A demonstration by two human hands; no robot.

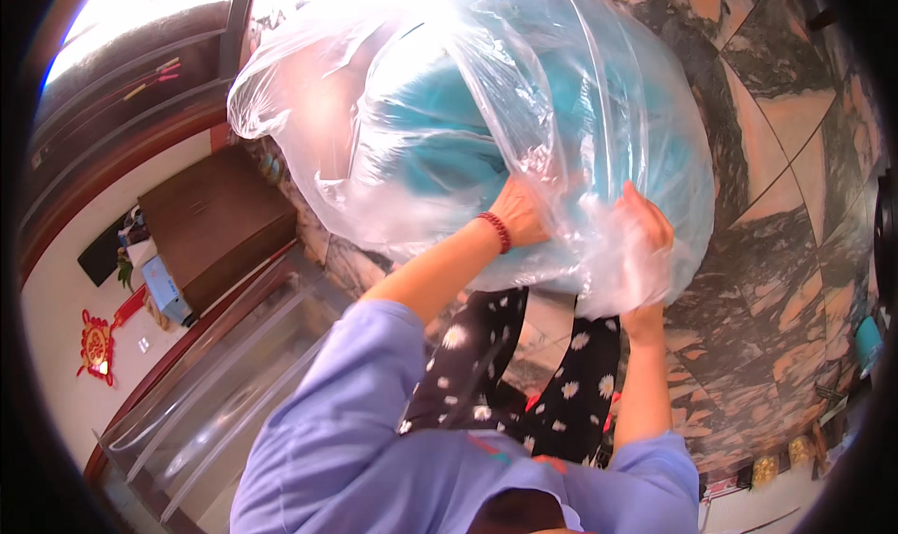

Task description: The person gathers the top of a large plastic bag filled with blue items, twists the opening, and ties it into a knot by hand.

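Observation:
A large clear plastic bag (pixel 636 85) fills the upper middle, bulging with turquoise contents (pixel 440 122) whose kind I cannot make out through the film. My left hand (pixel 522 212), with a dark red beaded bracelet (pixel 496 232) at the wrist, is closed on gathered film at the bag's near side. Just right of it, my right hand (pixel 647 223) grips a bunched, whitish fold of the same bag, which partly covers its fingers and palm. A loose flap of film spreads out to the left.
Marbled floor tiles (pixel 748 281) surround the bag. On the left stand a brown cabinet (pixel 220 221) and a clear plastic-covered piece (pixel 234 412) with ridges. A red ornament (pixel 96 347) hangs on the wall. Small items (pixel 786 459) lie along the lower right.

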